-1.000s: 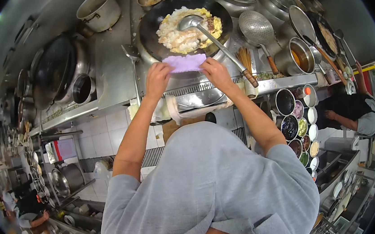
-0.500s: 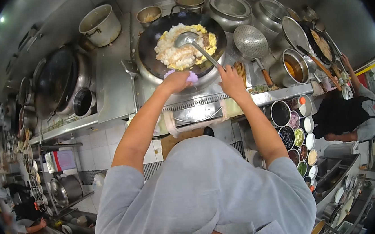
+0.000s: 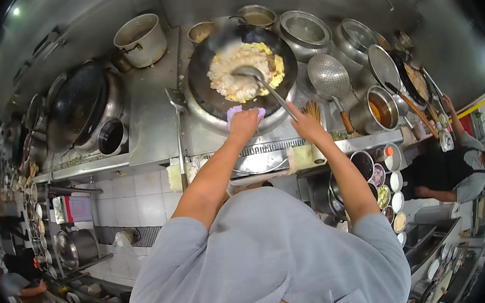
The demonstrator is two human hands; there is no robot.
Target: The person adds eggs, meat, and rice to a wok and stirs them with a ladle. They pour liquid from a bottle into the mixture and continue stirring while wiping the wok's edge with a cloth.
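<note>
In the middle of the stove sits a black wok point(image 3: 200, 79) with white rice point(image 3: 225, 77) and yellow scrambled egg point(image 3: 279, 78) in it. My left hand point(image 3: 245, 122) grips the wok's near rim through a purple cloth point(image 3: 235, 112). The fingers of my right hand point(image 3: 307, 123) are wrapped round the long handle of a metal ladle point(image 3: 254, 74). Its bowl lies face down on the rice, and the handle slants down to the right over the wok's rim. A pale blur covers the far side of the rice.
Right of the wok are a perforated skimmer point(image 3: 328, 76), a bamboo brush point(image 3: 312, 110) and a pot of orange liquid point(image 3: 381, 109). Lidded pots point(image 3: 305, 28) stand behind. On the left lie a spatula point(image 3: 176, 99) and a big pot point(image 3: 141, 41). A co-worker point(image 3: 448, 166) stands at far right.
The ladle's bowl has gone down from above the rice onto it. The view has shifted, so the wok and stove appear lower. Both hands keep their holds.
</note>
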